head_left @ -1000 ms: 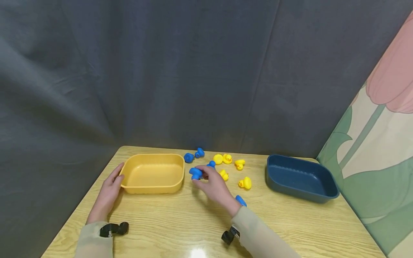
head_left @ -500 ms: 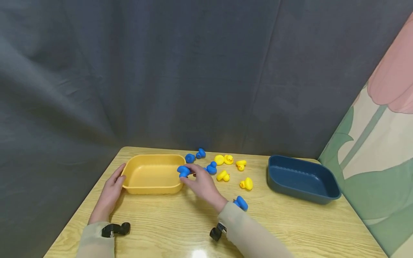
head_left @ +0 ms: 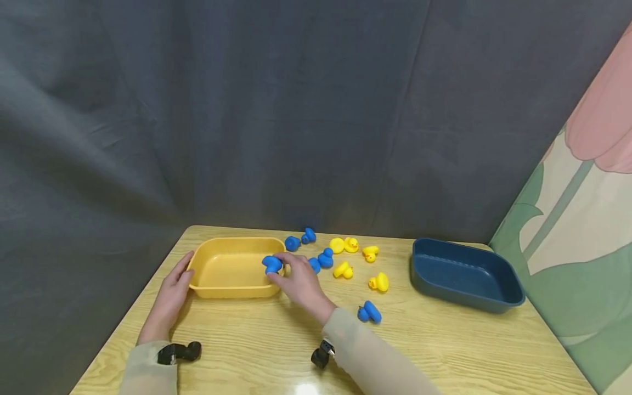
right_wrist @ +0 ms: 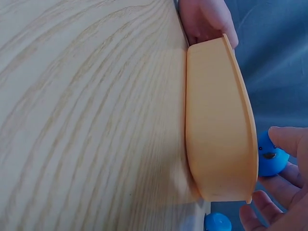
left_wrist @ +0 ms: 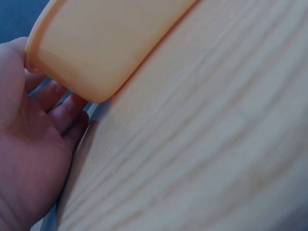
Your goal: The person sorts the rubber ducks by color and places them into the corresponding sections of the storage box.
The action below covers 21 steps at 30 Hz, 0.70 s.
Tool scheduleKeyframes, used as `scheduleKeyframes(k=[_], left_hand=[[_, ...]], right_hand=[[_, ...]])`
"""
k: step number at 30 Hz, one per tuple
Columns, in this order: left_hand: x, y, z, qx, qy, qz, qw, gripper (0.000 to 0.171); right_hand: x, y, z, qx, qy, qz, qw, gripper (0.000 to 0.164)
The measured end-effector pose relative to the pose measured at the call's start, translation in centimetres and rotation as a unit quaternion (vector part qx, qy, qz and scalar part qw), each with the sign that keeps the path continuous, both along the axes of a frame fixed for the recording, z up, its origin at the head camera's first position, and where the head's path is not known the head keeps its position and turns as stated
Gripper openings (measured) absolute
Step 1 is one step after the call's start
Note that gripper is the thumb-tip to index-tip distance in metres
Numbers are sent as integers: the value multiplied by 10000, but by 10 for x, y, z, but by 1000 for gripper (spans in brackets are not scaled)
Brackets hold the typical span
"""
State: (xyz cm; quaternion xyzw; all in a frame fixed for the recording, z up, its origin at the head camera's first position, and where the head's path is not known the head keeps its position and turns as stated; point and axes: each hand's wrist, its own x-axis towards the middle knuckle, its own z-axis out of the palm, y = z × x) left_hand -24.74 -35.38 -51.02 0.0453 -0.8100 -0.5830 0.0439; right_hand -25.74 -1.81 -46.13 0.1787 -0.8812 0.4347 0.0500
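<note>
My right hand [head_left: 302, 282] pinches a blue rubber duck [head_left: 272, 264] between thumb and fingertips, just over the right rim of the yellow bin [head_left: 234, 292]. The right wrist view shows the duck's face [right_wrist: 270, 155] beside the bin's rim. At the bin's left end, my left hand [head_left: 170, 291] holds the rim, thumb at its top edge and fingers against the outer wall. Several blue ducks lie right of the bin, among them one near the back [head_left: 309, 236] and one nearer me [head_left: 370, 311]. Several yellow ducks, one of them tipped over [head_left: 379, 282], lie mid-table.
A dark blue bin [head_left: 466, 296] stands on the right of the wooden table [head_left: 257, 351]. Grey cloth [head_left: 306, 109] hangs close behind the back edge, and a flowered curtain [head_left: 582, 263] borders the right side.
My right hand has carried the blue duck leftward from among the other ducks to above the yellow bin's right side. My left hand has stayed on the bin.
</note>
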Motion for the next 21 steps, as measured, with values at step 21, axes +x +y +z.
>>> scheduleKeyframes(k=[21], left_hand=[[-1,1,0,-109,-178,41,9998,62]], right_hand=[[-3,-7,-10,169,91,-10,9998,48]])
